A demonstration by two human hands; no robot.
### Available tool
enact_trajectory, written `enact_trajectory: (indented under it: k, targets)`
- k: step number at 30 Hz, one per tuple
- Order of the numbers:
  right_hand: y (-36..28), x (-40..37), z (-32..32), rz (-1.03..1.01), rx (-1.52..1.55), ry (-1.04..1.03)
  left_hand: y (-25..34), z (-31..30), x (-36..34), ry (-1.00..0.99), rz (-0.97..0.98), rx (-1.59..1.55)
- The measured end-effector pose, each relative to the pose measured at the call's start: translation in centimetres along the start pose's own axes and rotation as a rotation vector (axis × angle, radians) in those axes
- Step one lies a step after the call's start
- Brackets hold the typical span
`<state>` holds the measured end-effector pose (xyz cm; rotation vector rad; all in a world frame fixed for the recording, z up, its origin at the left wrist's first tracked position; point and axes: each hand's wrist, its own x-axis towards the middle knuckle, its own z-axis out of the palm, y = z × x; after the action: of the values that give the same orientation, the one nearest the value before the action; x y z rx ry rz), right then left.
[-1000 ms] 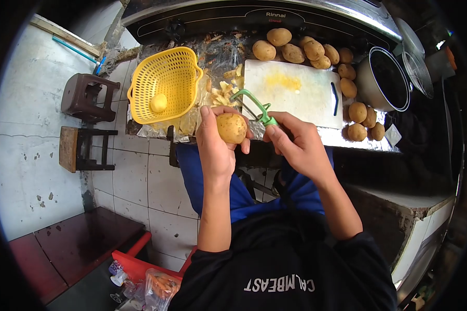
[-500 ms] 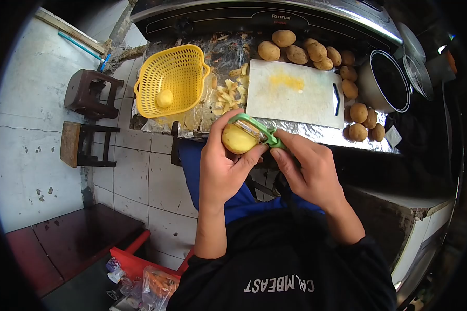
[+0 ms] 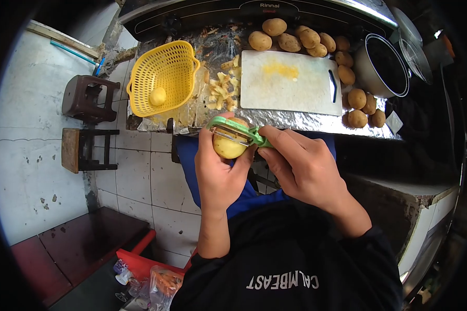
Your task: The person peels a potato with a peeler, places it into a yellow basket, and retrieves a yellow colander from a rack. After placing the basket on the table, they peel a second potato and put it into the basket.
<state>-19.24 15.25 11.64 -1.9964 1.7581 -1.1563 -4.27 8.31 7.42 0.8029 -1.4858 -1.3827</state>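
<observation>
My left hand [image 3: 220,173] is wrapped round a partly peeled potato [image 3: 229,147], its bare side pale yellow. In my right hand [image 3: 303,160] is a green peeler [image 3: 253,136], its handle pinched between thumb and fingers. The peeler's blade lies across the upper part of the potato. Potato peelings [image 3: 223,90] lie heaped on the foil-covered counter just beyond my left hand. A white cutting board [image 3: 290,96] with a yellow stain lies past my right hand. One peeled potato [image 3: 158,96] sits in a yellow plastic basket [image 3: 179,78].
Several unpeeled potatoes [image 3: 309,39] line the board's back and right sides. A large pot [image 3: 371,72] stands at the right. Behind the counter runs a black stove [image 3: 207,13]. Two stools [image 3: 88,98] stand on the tiled floor at left, and a red-edged table is at lower left.
The peeler has moved left across the potato, and both hands have shifted slightly. The potato is now more upright in my left hand. The whole view has tilted a little.
</observation>
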Motion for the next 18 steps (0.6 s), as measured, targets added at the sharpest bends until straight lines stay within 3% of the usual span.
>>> enact_trajectory:
  k: [4,8,10,14,16,18]
  targets:
    - [0.1,-0.1,0.0,0.016,0.021,0.006,-0.8,0.0,-0.9,0.023,0.114,0.171]
    - [-0.1,0.1,-0.5,0.012,0.027,0.010,-0.8,-0.1,-1.0,0.033,0.140,0.176]
    - [-0.2,0.1,-0.5,0.031,0.010,-0.016,-0.5,-0.5,-1.1,0.072,0.051,0.068]
    - [0.2,0.2,-0.2,0.029,0.034,0.030,-0.6,0.2,-1.5,0.035,0.159,0.168]
    - [0.3,0.1,0.0,0.022,0.032,0.046,-0.5,-0.1,-1.5,0.022,0.146,0.170]
    - [0.6,-0.1,0.1,0.016,0.042,0.019,-0.5,-0.4,-1.2,0.076,0.033,-0.019]
